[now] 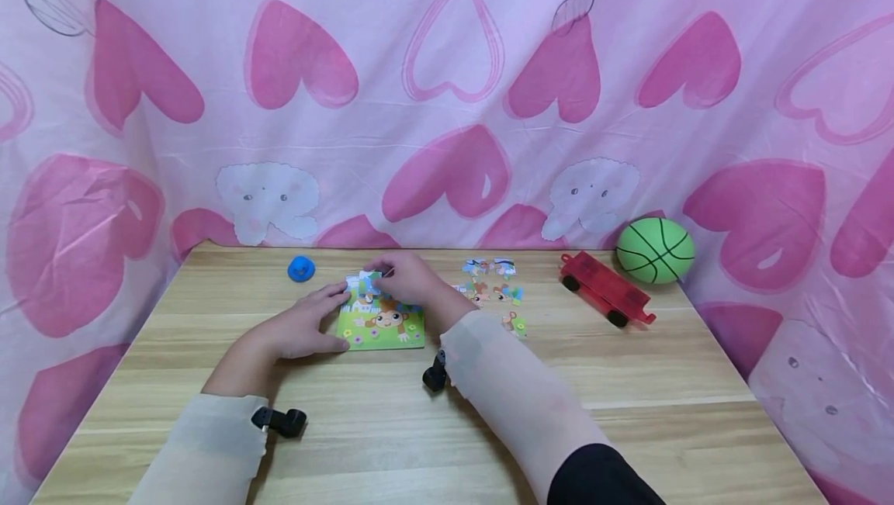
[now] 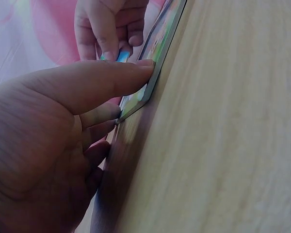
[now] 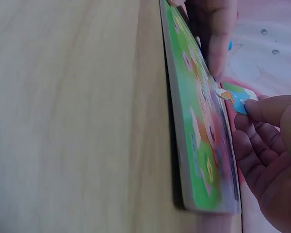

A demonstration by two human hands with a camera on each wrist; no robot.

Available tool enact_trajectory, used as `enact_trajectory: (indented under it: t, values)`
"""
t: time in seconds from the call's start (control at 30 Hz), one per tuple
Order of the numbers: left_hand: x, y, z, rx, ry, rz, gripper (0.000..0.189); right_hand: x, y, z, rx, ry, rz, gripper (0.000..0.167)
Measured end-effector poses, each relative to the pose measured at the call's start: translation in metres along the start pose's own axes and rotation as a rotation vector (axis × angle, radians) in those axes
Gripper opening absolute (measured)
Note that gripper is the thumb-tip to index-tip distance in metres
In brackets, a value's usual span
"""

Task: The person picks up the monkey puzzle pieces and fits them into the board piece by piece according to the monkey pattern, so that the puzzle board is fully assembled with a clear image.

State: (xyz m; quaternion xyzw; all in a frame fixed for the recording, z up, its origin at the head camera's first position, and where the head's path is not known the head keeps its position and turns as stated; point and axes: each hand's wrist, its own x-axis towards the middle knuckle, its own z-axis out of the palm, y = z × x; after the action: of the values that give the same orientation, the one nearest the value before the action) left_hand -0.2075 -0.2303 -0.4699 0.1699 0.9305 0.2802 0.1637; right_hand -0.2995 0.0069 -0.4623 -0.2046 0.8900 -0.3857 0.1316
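In the head view a jigsaw puzzle board (image 1: 386,332) with a monkey picture lies on the table. My left hand (image 1: 305,325) is at its left side, thumb extended onto the near left corner and fingers along the left edge. Over the far part of the board, my right hand (image 1: 408,278) pinches a puzzle piece (image 3: 239,101) between thumb and finger. This piece is blue, green and orange, and the right wrist view shows it tilted above the board's surface. Part of the board's far right is hidden by the right hand.
Several loose puzzle pieces (image 1: 504,295) lie right of the board, partly behind the right wrist. A red toy cart (image 1: 606,288) and a green ball (image 1: 655,250) stand at the far right. Near the back left sits a small blue toy (image 1: 301,268). A patterned curtain (image 1: 447,102) hangs behind.
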Motion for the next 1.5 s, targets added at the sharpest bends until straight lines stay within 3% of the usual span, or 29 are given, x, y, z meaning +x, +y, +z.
enact_trajectory:
  t: [0.3, 0.6, 1.0, 1.23, 1.5]
  values:
    - [0.001, 0.0, 0.0, 0.0, 0.012, 0.012, 0.101, 0.002, -0.008, 0.011, -0.073, -0.009, 0.027, 0.03]
    - [0.0, 0.003, -0.001, 0.001, 0.012, 0.005, 0.101, 0.003, -0.01, 0.014, -0.192, -0.055, -0.04, 0.046]
    - [0.0, 0.003, 0.0, -0.01, 0.012, 0.001, 0.1, 0.005, -0.005, 0.014, -0.19, -0.099, -0.031, 0.048]
    - [-0.002, 0.002, 0.0, -0.004, 0.008, -0.008, 0.101, 0.006, -0.006, 0.017, -0.267, -0.139, -0.055, 0.049]
    - [-0.002, 0.001, 0.001, -0.002, 0.013, 0.0, 0.101, 0.007, -0.007, 0.016, -0.274, -0.158, -0.048, 0.046]
